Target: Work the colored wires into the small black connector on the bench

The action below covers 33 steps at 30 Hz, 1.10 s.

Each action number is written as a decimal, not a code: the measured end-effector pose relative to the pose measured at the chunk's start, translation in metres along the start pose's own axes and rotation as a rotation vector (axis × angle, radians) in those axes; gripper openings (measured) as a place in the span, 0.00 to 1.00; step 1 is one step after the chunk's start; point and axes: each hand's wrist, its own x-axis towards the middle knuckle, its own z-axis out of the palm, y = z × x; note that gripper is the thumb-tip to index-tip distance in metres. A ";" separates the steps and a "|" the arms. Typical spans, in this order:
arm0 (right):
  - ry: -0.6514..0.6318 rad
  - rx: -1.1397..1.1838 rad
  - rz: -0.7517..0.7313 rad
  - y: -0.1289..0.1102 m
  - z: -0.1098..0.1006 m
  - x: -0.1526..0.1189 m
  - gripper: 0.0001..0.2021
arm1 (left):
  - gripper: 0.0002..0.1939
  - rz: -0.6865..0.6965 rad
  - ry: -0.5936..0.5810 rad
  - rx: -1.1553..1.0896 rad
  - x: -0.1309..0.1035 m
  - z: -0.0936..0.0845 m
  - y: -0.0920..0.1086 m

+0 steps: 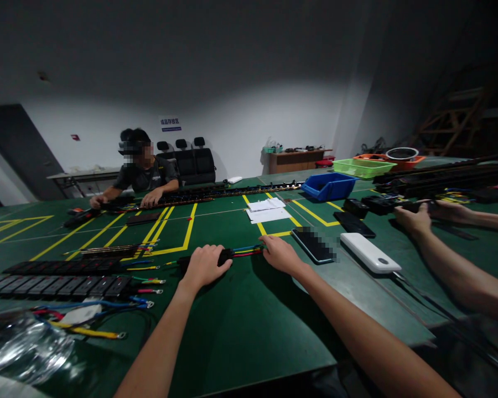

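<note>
Near the middle of the green table [232, 326], my left hand [205, 265] lies over a black block [184, 264], its fingers wrapped round it. Blue, yellow and red wires [245, 251] run from the block's right end to my right hand [279, 254]. The fingertips of my right hand are pressed together on the wire ends. To the left lie rows of black modules [62, 286] with coloured wires ending in ring terminals.
A phone [313, 245], a white power bank [369, 252] with a cable, papers [268, 210] and a blue bin [328, 187] are right of centre. Another person's hands [415, 218] are at the right; a person [143, 171] sits across the table. Clear plastic [29, 345] lies front left.
</note>
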 end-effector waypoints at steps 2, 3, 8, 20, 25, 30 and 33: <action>-0.019 0.010 -0.011 0.000 0.000 0.001 0.21 | 0.26 0.004 0.008 0.014 0.000 0.001 0.000; -0.023 0.013 -0.015 0.001 -0.001 0.001 0.21 | 0.26 0.006 0.013 0.020 0.000 0.001 -0.001; -0.044 -0.011 -0.029 0.002 -0.004 0.001 0.17 | 0.25 0.009 0.022 0.002 0.000 0.002 0.000; -0.045 -0.005 -0.037 0.004 -0.002 0.002 0.11 | 0.27 -0.006 -0.008 0.000 0.000 -0.001 0.001; -0.016 0.018 0.032 0.004 -0.001 0.001 0.11 | 0.26 -0.006 -0.010 -0.010 -0.001 -0.002 0.002; -0.025 0.021 0.025 0.006 0.000 0.003 0.06 | 0.27 -0.013 -0.026 -0.004 0.000 -0.004 0.002; -0.030 0.017 0.030 0.006 0.000 0.003 0.06 | 0.26 -0.008 -0.011 0.018 0.000 -0.003 0.002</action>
